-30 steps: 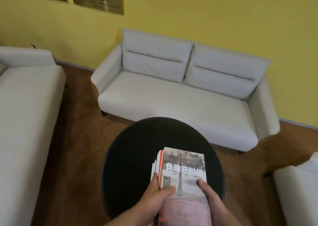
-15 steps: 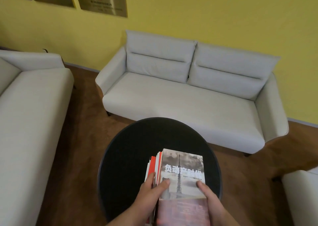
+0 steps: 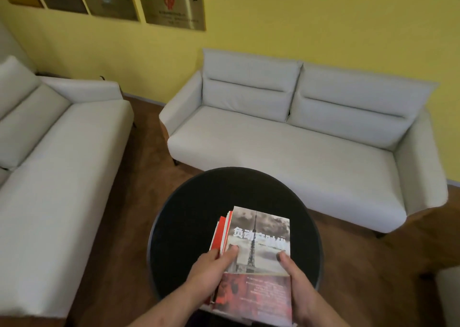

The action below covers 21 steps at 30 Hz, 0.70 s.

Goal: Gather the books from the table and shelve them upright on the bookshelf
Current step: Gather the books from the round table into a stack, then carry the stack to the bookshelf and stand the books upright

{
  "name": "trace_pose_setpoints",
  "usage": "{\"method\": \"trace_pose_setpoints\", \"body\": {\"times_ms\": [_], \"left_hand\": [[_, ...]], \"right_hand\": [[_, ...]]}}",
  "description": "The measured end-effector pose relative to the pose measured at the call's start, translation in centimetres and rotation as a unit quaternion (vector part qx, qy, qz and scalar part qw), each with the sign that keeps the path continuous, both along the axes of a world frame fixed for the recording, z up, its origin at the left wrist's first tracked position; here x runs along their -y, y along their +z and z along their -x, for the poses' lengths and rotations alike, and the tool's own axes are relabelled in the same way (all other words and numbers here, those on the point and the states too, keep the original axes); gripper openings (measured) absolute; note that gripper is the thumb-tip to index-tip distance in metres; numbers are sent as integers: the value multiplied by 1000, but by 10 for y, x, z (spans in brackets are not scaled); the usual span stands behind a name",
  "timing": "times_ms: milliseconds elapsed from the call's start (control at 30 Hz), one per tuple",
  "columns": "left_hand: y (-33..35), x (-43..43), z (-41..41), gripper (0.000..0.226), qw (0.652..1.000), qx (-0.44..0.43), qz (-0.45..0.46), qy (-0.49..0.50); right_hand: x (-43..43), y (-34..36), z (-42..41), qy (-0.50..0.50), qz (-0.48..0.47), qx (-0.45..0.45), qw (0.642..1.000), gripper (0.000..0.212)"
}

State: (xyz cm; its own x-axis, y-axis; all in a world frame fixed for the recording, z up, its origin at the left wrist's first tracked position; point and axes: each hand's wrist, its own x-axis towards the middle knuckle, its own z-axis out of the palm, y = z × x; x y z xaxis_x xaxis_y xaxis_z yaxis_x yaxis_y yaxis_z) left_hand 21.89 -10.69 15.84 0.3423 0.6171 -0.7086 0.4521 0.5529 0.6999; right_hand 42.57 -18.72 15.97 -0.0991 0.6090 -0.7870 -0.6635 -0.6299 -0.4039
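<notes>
Round and black, the bench (image 3: 199,214) fills the low middle of the view. At its near edge a stack of books (image 3: 251,292) lies flat between two bare hands. On the stack's left side the left hand (image 3: 211,272) has its grip closed on the books: the thumb presses on the cover of the top book (image 3: 261,242), and the fingers are hidden along the side. The right hand (image 3: 301,289) mirrors it on the right side, with its grip pinching the stack, thumb on the cover and fingers hidden below.

The top book shows a grey sky, a tall tower and white characters, and its near part is dark red. Red-edged books (image 3: 221,234) stick out from under it on the left. The stack's near end reaches past the bench's near edge — whether it rests on the bench or hangs just above it I cannot tell.

Brown floor (image 3: 129,214) surrounds the bench. Past the far edge stands a pale grey two-seat sofa (image 3: 298,152). A second pale sofa (image 3: 49,165) runs along the left, and a corner of a third seat (image 3: 448,292) shows at the right. Behind them is a yellow wall (image 3: 323,28), with framed plaques (image 3: 171,3) hung at the top left.
</notes>
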Motion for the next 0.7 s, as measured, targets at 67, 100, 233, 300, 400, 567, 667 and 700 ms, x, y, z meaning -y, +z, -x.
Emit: {"method": "trace_pose_setpoints", "body": {"times_ms": [67, 100, 233, 300, 400, 567, 667, 700], "left_hand": [[1, 4, 0, 78, 1000, 10, 1, -10], [2, 6, 1, 70, 1000, 22, 4, -2], [3, 16, 3, 59, 1000, 11, -7, 17], [-1, 21, 1, 63, 999, 31, -8, 40], [-6, 24, -4, 79, 993, 47, 25, 103], [-14, 14, -1, 100, 982, 79, 97, 143], [-8, 14, -4, 82, 973, 121, 113, 163], [-11, 14, -3, 80, 969, 136, 117, 170]], "right_hand": [[-2, 0, -1, 15, 12, 6, 1000, 59], [-3, -1, -1, 21, 12, 7, 1000, 59], [-5, -2, -5, 48, 6, 14, 999, 58], [-5, -2, -12, 56, 2, 20, 998, 57], [-6, 0, -17, 72, 1, 28, 997, 56], [-9, 1, -17, 77, 11, 36, 996, 60], [-11, 6, -17, 76, 13, 33, 996, 63], [-12, 7, -16, 80, 10, 28, 996, 61]]}}
